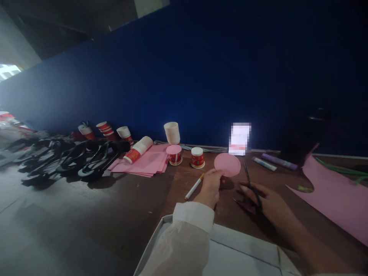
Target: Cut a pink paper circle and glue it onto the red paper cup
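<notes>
My left hand (210,188) pinches the lower edge of a round pink paper disc (227,165) above the brown tabletop. Dark-handled scissors (249,178) are in my right hand (263,199), with the blade pointing up and away, to the right of the disc. Left of my left hand lies a white marker with orange ends (194,187). Beyond it, an upside-down red paper cup (197,158) stands on the table. Next to that, a second overturned cup (175,158) has another pink disc (174,149) on top.
Pink sheets (149,163) lie at the left under a tipped paper cup (139,149). Black headset-like items (97,161) crowd the far left. A lit, blurred screen (240,138) leans at the blue partition. Cut pink paper (339,199) and glue-like tubes (278,161) are at right.
</notes>
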{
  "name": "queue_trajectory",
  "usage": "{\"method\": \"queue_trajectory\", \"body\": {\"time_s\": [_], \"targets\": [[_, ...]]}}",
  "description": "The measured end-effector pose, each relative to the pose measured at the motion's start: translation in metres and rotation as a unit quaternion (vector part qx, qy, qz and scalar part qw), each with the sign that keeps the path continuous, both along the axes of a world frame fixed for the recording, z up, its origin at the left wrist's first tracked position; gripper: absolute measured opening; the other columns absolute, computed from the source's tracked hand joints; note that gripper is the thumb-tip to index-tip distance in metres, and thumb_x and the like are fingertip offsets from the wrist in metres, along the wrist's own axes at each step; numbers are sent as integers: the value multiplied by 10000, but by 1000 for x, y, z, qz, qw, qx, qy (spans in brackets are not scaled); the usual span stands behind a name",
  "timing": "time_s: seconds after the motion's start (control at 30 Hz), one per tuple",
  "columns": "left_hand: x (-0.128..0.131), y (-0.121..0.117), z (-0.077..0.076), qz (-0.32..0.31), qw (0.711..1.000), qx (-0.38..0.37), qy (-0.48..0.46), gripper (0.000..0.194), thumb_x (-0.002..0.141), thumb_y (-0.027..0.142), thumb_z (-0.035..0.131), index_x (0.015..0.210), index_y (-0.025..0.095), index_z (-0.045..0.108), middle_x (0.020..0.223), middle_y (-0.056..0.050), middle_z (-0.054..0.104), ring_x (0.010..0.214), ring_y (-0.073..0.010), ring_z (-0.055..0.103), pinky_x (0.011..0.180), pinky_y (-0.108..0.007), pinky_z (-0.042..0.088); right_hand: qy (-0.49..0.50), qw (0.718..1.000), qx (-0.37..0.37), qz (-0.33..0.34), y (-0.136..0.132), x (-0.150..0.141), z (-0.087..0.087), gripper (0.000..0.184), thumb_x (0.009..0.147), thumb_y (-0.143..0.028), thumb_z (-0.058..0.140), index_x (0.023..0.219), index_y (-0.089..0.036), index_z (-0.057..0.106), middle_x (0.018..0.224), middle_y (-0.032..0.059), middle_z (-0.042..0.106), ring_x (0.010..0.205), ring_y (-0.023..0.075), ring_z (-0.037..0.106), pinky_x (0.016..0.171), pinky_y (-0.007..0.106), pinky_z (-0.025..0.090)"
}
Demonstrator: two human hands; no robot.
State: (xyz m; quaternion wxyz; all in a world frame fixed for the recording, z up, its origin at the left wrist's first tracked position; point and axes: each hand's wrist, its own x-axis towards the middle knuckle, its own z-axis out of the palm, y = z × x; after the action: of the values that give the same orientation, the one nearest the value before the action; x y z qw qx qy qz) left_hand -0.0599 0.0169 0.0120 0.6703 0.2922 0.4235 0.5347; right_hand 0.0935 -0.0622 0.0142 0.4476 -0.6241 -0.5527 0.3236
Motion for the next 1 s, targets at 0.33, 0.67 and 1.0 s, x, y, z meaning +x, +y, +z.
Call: {"method": "queue_trajectory", "body": {"time_s": [0.33, 0.67, 1.0], "targets": [[-1, 1, 1, 24, 999, 42, -6, 282, 559, 304, 836, 626, 142, 616, 585, 14, 557, 573, -90, 459, 574, -236, 353, 40, 998, -34, 35, -14, -18, 8, 344, 719, -457, 788, 963, -214, 789, 873, 97, 766, 650, 211, 707, 568, 307, 594], [-1, -2, 8, 17, 999, 44, 19, 274, 581, 279, 820, 761, 142, 665, 596, 27, 570, 560, -82, 441, 591, -234, 360, 84, 986, -139, 45, -12, -22, 11, 543, 765, -588, 720, 1081, -149, 777, 679, 40, 688, 567, 167, 617, 513, 268, 493], [5, -7, 7, -15, 999, 33, 7, 247, 563, 259, 784, 746, 138, 669, 557, 42, 543, 501, -67, 391, 537, -236, 309, 19, 984, -164, 68, -5, -16, 4, 640, 751, -653, 685, 1137, -149, 762, 713, 46, 688, 606, 170, 577, 564, 287, 453]]}}
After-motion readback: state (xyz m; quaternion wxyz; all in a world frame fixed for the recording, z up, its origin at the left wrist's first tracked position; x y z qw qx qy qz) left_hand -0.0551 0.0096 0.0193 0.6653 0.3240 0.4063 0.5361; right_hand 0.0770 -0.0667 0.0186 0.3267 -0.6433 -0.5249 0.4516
